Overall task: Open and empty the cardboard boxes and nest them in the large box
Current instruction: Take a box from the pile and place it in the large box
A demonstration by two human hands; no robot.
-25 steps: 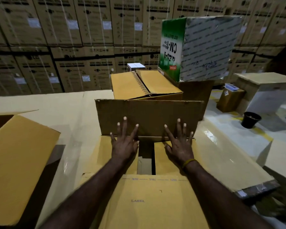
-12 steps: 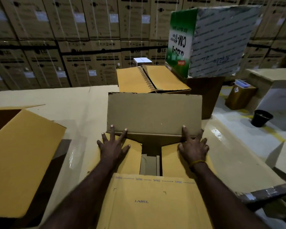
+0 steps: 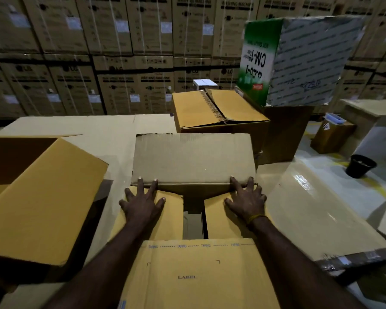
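Your left hand (image 3: 143, 202) lies flat with fingers spread on the left inner flap of the yellow-brown cardboard box (image 3: 196, 275); your right hand (image 3: 246, 200) lies likewise on the right inner flap. The fingertips of both touch the fold of the far grey-brown flap (image 3: 193, 158), which stands tilted away. The near flap is printed LABEL and TAPING. A dark gap shows between the inner flaps. Left: a large open yellow box (image 3: 38, 197). Far right: a closed yellow carton (image 3: 218, 111).

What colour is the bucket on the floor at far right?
Black. The bucket shows only in the head view, standing on the glossy floor.
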